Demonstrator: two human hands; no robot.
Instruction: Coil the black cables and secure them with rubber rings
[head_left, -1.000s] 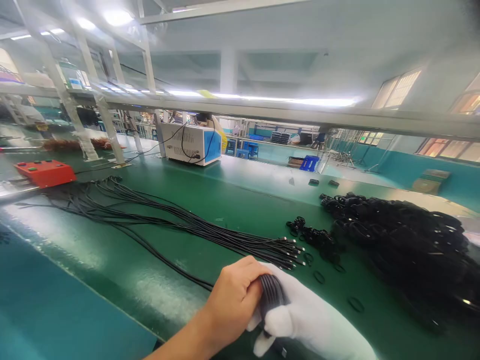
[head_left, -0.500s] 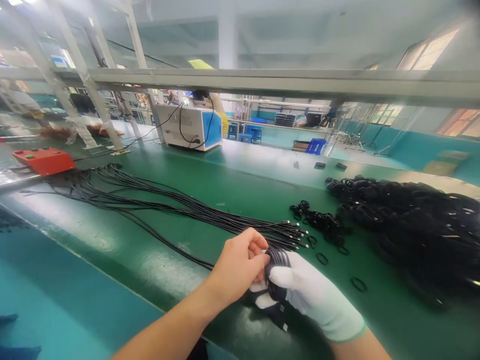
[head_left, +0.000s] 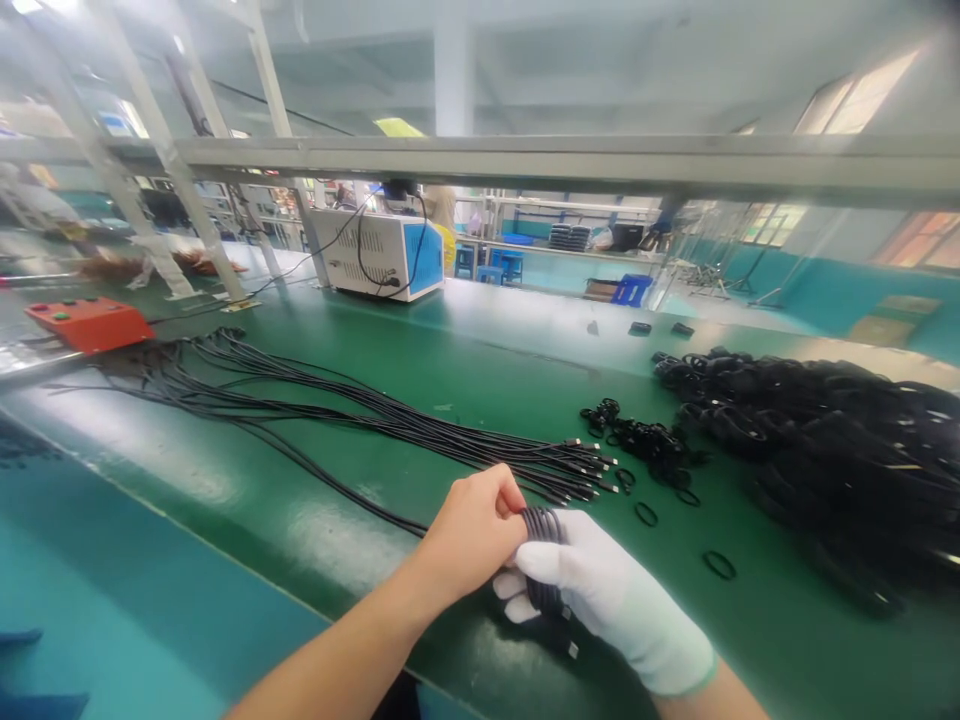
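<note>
A black cable wound into a coil (head_left: pixel 543 560) is held between my two hands above the bench's near edge. My right hand (head_left: pixel 600 575), in a white glove, wraps round it with the thumb across the loops. The curled fingers of my bare left hand (head_left: pixel 476 530) press at the coil's upper left side; their tips are partly hidden. A metal-tipped plug (head_left: pixel 571 648) sticks out below the coil. Just beyond my hands lies a bundle of straight black cables (head_left: pixel 420 430), plug ends toward the right. Small black rings (head_left: pixel 646 514) lie loose on the right.
A large heap of black coiled cables (head_left: pixel 840 450) covers the right of the green bench (head_left: pixel 480 350). A pile of small black rings (head_left: pixel 652 445) lies beside it. An orange control box (head_left: pixel 90 325) is at left, a white-and-blue machine (head_left: pixel 382 255) behind. A metal rail (head_left: pixel 525 160) crosses above.
My gloved right hand and the coil have shifted slightly left, and the coil's loops have turned a little. My left hand's fingers have curled in closer against the coil.
</note>
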